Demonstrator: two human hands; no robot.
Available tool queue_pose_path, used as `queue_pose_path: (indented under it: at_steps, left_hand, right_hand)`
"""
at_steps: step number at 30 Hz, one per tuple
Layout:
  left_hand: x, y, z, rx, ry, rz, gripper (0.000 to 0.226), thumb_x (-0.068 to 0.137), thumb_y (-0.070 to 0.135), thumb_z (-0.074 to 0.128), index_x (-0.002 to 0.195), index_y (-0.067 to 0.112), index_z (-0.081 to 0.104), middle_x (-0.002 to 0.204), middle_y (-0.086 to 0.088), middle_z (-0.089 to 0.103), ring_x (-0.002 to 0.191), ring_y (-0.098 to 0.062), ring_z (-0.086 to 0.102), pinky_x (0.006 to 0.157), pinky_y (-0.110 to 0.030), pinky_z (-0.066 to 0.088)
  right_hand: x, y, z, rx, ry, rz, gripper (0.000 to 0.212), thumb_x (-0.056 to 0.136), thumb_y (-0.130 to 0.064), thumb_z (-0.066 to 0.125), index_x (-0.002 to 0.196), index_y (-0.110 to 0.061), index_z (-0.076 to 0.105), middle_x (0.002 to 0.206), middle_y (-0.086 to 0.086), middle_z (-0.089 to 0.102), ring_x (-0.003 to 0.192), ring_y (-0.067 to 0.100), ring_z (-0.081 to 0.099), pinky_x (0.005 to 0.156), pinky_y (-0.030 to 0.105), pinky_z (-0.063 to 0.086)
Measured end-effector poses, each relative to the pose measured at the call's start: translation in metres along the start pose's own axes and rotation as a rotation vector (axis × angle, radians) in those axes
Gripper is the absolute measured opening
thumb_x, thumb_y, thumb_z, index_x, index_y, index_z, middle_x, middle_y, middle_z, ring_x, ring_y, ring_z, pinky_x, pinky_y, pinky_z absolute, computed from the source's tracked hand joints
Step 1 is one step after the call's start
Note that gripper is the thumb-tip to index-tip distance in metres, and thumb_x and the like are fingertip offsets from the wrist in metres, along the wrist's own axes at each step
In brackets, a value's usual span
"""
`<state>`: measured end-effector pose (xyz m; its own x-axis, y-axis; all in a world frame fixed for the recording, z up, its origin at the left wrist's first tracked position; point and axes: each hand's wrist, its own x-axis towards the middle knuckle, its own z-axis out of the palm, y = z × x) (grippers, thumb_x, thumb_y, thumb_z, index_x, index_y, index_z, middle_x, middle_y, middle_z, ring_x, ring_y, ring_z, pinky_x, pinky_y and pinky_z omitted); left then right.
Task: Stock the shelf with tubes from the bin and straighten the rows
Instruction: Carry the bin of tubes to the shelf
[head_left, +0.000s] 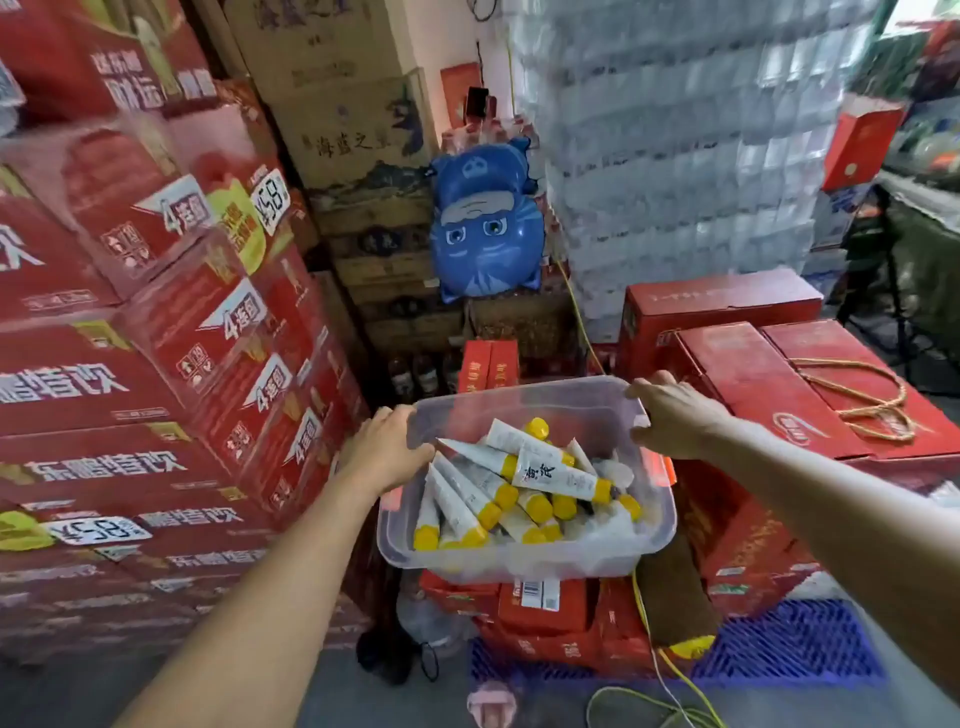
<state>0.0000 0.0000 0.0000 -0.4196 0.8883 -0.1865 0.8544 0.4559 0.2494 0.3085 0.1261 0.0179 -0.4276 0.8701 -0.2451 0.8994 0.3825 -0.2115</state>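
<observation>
We hold the bin (524, 564) at both sides.
Our left hand (382, 452) grips its left rim, our right hand (675, 415) its far right corner; yellow-capped white tubes (519, 483) lie heaped inside, above red boxes (540, 608).

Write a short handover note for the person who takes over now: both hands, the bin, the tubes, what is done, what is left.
The left hand grips the left rim of the bin; right hand grips its right rim.
Bin sits over red cartons; resting or lifted, unclear.
Tubes lie jumbled inside it.
Done: nothing visible.
Left: all stocking and straightening; no shelf in view.
</observation>
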Motion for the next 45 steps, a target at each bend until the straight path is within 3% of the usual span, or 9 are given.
queue_pose_path:
  at_steps: [8, 10, 14, 16, 18, 23, 30, 34, 45]
  left_hand:
    - [0.084, -0.076, 0.073, -0.17, -0.089, -0.338, 0.088, 0.093, 0.054, 0.047, 0.154, 0.008, 0.003, 0.159, -0.02, 0.017, 0.145, -0.036, 0.021, 0.117, -0.046, 0.025]
    - [0.096, -0.09, 0.085, -0.349, -0.13, -0.478, 0.104, 0.086, 0.055, 0.06, 0.153, 0.004, -0.002, 0.157, -0.02, 0.024, 0.142, -0.034, 0.031, 0.114, -0.043, 0.031]
    - [0.097, -0.091, 0.085, -0.774, -0.419, -0.676, 0.061, 0.085, 0.035, 0.072, 0.134, 0.006, 0.049, 0.109, -0.014, 0.066, 0.091, -0.028, 0.064, 0.076, -0.036, 0.053]
    - [0.096, -0.091, 0.081, -0.794, -0.431, -0.635, 0.042, 0.085, 0.027, 0.073, 0.119, 0.006, 0.061, 0.09, -0.009, 0.067, 0.074, -0.02, 0.063, 0.057, -0.028, 0.051]
    - [0.098, -0.091, 0.079, -0.774, -0.405, -0.589, 0.036, 0.084, 0.022, 0.074, 0.113, 0.005, 0.063, 0.092, -0.011, 0.067, 0.072, -0.018, 0.061, 0.055, -0.026, 0.046]
    - [0.104, -0.077, 0.085, -0.656, -0.35, -0.598, 0.056, 0.082, 0.024, 0.075, 0.126, 0.0, 0.051, 0.117, -0.02, 0.059, 0.099, -0.033, 0.062, 0.076, -0.048, 0.059]
    - [0.089, -0.066, 0.078, -0.464, -0.298, -0.481, 0.073, 0.084, 0.037, 0.073, 0.138, -0.002, 0.042, 0.131, -0.019, 0.051, 0.114, -0.035, 0.055, 0.091, -0.047, 0.054]
    - [0.062, -0.053, 0.064, -0.453, -0.307, -0.428, 0.075, 0.084, 0.042, 0.071, 0.137, -0.002, 0.042, 0.131, -0.019, 0.051, 0.113, -0.036, 0.055, 0.085, -0.043, 0.054]
    - [-0.08, 0.034, 0.075, -0.443, -0.321, -0.22, 0.06, 0.08, 0.033, 0.076, 0.123, -0.001, 0.051, 0.115, -0.015, 0.053, 0.105, -0.034, 0.057, 0.059, -0.043, 0.057]
  right_hand:
    - [0.061, 0.011, 0.053, 0.103, -0.129, 0.347, 0.057, 0.089, -0.032, 0.061, 0.131, -0.006, 0.034, 0.132, 0.02, 0.041, 0.122, 0.045, 0.048, 0.096, 0.047, 0.041]
    - [0.071, 0.016, 0.064, 0.161, -0.16, 0.434, 0.057, 0.088, -0.034, 0.062, 0.127, -0.002, 0.035, 0.131, 0.023, 0.047, 0.12, 0.044, 0.05, 0.093, 0.044, 0.042]
    - [0.079, 0.027, 0.076, 0.405, -0.16, 0.622, 0.062, 0.08, -0.029, 0.073, 0.124, 0.002, 0.042, 0.111, 0.019, 0.058, 0.092, 0.033, 0.058, 0.055, 0.033, 0.046]
    - [0.081, 0.035, 0.078, 0.476, -0.152, 0.668, 0.053, 0.074, -0.029, 0.077, 0.111, 0.002, 0.055, 0.088, 0.013, 0.06, 0.076, 0.027, 0.059, 0.048, 0.029, 0.043]
    - [0.083, 0.038, 0.078, 0.53, -0.168, 0.69, 0.043, 0.071, -0.026, 0.078, 0.099, 0.001, 0.062, 0.076, 0.011, 0.061, 0.066, 0.025, 0.06, 0.049, 0.027, 0.045]
    - [0.085, 0.026, 0.078, 0.62, -0.129, 0.714, 0.039, 0.074, -0.015, 0.076, 0.103, 0.003, 0.056, 0.096, 0.02, 0.062, 0.083, 0.033, 0.064, 0.05, 0.032, 0.051]
    - [0.047, 0.025, 0.071, 0.643, -0.115, 0.641, 0.036, 0.078, -0.02, 0.076, 0.1, -0.002, 0.053, 0.098, 0.016, 0.059, 0.087, 0.03, 0.063, 0.054, 0.035, 0.053]
    - [0.0, 0.035, 0.07, 0.625, -0.086, 0.648, 0.03, 0.081, -0.024, 0.073, 0.095, -0.005, 0.054, 0.092, 0.012, 0.059, 0.081, 0.025, 0.058, 0.048, 0.027, 0.039]
    - [-0.222, 0.107, 0.094, 0.734, 0.059, 0.767, 0.023, 0.081, -0.026, 0.069, 0.076, -0.007, 0.058, 0.072, 0.01, 0.056, 0.059, 0.021, 0.055, 0.043, 0.024, 0.038]
